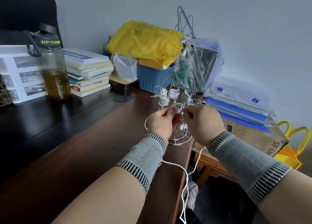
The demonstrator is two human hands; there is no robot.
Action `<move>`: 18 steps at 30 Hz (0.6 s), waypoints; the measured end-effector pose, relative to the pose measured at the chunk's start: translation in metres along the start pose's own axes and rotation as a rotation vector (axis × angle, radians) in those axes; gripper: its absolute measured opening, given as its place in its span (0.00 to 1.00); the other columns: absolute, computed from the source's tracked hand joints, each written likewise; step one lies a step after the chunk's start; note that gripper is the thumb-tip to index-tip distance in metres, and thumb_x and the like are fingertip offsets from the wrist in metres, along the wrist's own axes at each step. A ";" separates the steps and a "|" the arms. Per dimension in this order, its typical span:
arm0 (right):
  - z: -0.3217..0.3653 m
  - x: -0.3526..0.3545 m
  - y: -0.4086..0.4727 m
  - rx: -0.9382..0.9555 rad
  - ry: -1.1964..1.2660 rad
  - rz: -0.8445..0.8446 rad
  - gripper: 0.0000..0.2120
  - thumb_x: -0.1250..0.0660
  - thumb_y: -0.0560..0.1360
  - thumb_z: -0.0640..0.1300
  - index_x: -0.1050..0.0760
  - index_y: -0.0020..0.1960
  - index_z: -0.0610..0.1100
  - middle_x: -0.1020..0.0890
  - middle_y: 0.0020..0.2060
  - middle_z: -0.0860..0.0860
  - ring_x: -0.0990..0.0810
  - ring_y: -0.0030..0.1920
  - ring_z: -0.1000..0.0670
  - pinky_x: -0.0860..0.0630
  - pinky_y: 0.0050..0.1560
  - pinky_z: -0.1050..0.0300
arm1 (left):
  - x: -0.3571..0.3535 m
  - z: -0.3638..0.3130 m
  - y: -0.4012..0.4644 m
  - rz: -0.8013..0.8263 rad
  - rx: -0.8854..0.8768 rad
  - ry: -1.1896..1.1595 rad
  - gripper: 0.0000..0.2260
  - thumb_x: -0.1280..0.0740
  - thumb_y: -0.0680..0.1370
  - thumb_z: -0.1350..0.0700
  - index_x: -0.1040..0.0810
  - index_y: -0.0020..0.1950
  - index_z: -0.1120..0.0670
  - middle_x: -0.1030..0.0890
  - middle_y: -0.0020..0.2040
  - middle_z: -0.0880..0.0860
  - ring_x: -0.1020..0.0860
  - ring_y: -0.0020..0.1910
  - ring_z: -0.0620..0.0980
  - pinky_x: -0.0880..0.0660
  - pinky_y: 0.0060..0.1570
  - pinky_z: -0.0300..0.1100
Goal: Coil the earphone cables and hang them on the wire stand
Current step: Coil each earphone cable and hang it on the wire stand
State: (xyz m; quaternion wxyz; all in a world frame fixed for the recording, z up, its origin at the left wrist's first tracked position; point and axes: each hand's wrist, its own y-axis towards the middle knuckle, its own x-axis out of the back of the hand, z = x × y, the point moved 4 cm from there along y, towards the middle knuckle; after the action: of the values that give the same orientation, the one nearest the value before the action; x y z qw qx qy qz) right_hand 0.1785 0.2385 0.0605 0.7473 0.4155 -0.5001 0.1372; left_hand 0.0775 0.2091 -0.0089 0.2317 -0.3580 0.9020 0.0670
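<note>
White cable (185,186) between two hands; three coils (173,94) hung.

Both forearms extend forward and converge, each wrist in a grey knitted band. Left hand (160,122) and right hand (202,122) are raised side by side, backs toward the camera, fingers curled in pinching grips.

A plain pale grey wall (236,13) rises behind a long dark brown wooden desk (76,148) — soft, even light falls across both. A black chair back (25,9) stands at far left; beside the desk sits a low orange-brown wooden table (211,168).
</note>
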 end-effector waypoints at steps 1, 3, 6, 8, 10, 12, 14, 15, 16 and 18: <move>-0.011 0.000 0.001 -0.079 0.103 -0.021 0.10 0.38 0.78 0.43 0.17 0.49 0.46 0.17 0.40 0.49 0.20 0.38 0.48 0.22 0.41 0.55 | 0.002 -0.001 0.000 -0.009 -0.002 0.004 0.05 0.32 0.79 0.60 0.17 0.45 0.57 0.18 0.29 0.48 0.22 0.26 0.41 0.28 0.25 0.32; -0.029 0.002 0.002 -0.238 0.253 -0.020 0.09 0.35 0.77 0.43 0.17 0.46 0.43 0.17 0.34 0.49 0.22 0.31 0.51 0.23 0.36 0.56 | 0.001 -0.001 0.000 -0.007 -0.013 0.045 0.04 0.31 0.78 0.58 0.17 0.46 0.56 0.17 0.31 0.48 0.22 0.27 0.40 0.28 0.27 0.32; -0.040 0.002 0.005 -0.351 0.333 -0.022 0.10 0.32 0.76 0.45 0.18 0.39 0.42 0.20 0.28 0.48 0.28 0.25 0.53 0.28 0.31 0.59 | 0.002 -0.002 -0.001 -0.010 -0.043 0.106 0.04 0.32 0.78 0.57 0.18 0.44 0.53 0.17 0.31 0.46 0.23 0.27 0.38 0.28 0.28 0.31; -0.041 0.002 0.007 -0.372 0.314 -0.030 0.11 0.32 0.75 0.46 0.19 0.37 0.41 0.20 0.28 0.47 0.27 0.27 0.52 0.26 0.32 0.58 | 0.003 -0.001 0.001 -0.017 -0.058 0.124 0.04 0.32 0.78 0.57 0.18 0.44 0.53 0.17 0.31 0.47 0.23 0.27 0.38 0.28 0.29 0.31; -0.040 0.004 0.008 -0.383 0.269 -0.038 0.12 0.32 0.74 0.48 0.20 0.36 0.42 0.20 0.28 0.48 0.24 0.29 0.50 0.24 0.34 0.56 | 0.004 -0.001 0.001 -0.015 -0.070 0.149 0.05 0.32 0.78 0.56 0.19 0.44 0.52 0.16 0.32 0.47 0.23 0.27 0.38 0.28 0.30 0.32; -0.040 0.006 0.009 -0.381 0.225 -0.042 0.13 0.32 0.74 0.49 0.21 0.35 0.42 0.21 0.28 0.47 0.21 0.32 0.48 0.22 0.36 0.55 | 0.005 0.001 0.002 -0.009 -0.078 0.155 0.05 0.31 0.78 0.55 0.19 0.43 0.51 0.16 0.32 0.46 0.23 0.28 0.38 0.28 0.31 0.32; -0.038 0.009 0.010 -0.369 0.188 -0.041 0.14 0.31 0.73 0.50 0.22 0.34 0.42 0.21 0.28 0.48 0.21 0.34 0.47 0.22 0.37 0.56 | 0.005 0.001 0.003 -0.013 -0.083 0.144 0.05 0.31 0.78 0.54 0.19 0.43 0.52 0.16 0.32 0.47 0.24 0.27 0.38 0.28 0.29 0.33; -0.037 0.010 0.010 -0.358 0.168 -0.037 0.14 0.31 0.73 0.50 0.23 0.33 0.43 0.22 0.27 0.49 0.21 0.33 0.47 0.22 0.37 0.56 | 0.005 0.001 0.003 -0.024 -0.084 0.141 0.06 0.30 0.78 0.53 0.19 0.42 0.52 0.16 0.32 0.47 0.24 0.27 0.39 0.29 0.29 0.33; -0.036 0.012 0.010 -0.345 0.150 -0.036 0.15 0.31 0.73 0.50 0.24 0.32 0.44 0.23 0.26 0.49 0.21 0.32 0.48 0.22 0.37 0.56 | 0.004 0.001 0.004 -0.033 -0.089 0.140 0.07 0.30 0.78 0.52 0.19 0.41 0.53 0.17 0.31 0.48 0.24 0.26 0.39 0.29 0.28 0.33; -0.032 0.017 0.012 -0.319 0.136 -0.015 0.14 0.31 0.73 0.49 0.25 0.31 0.44 0.23 0.26 0.50 0.22 0.30 0.49 0.22 0.36 0.55 | 0.004 0.001 0.004 -0.051 -0.090 0.138 0.08 0.30 0.77 0.52 0.19 0.39 0.52 0.17 0.31 0.48 0.24 0.26 0.40 0.31 0.27 0.35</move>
State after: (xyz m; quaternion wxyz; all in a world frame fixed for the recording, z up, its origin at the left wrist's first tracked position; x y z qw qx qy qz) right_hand 0.1997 0.2665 0.0759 0.8368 0.2853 -0.4608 0.0782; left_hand 0.0724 0.2099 -0.0121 0.1544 -0.3947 0.9025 0.0766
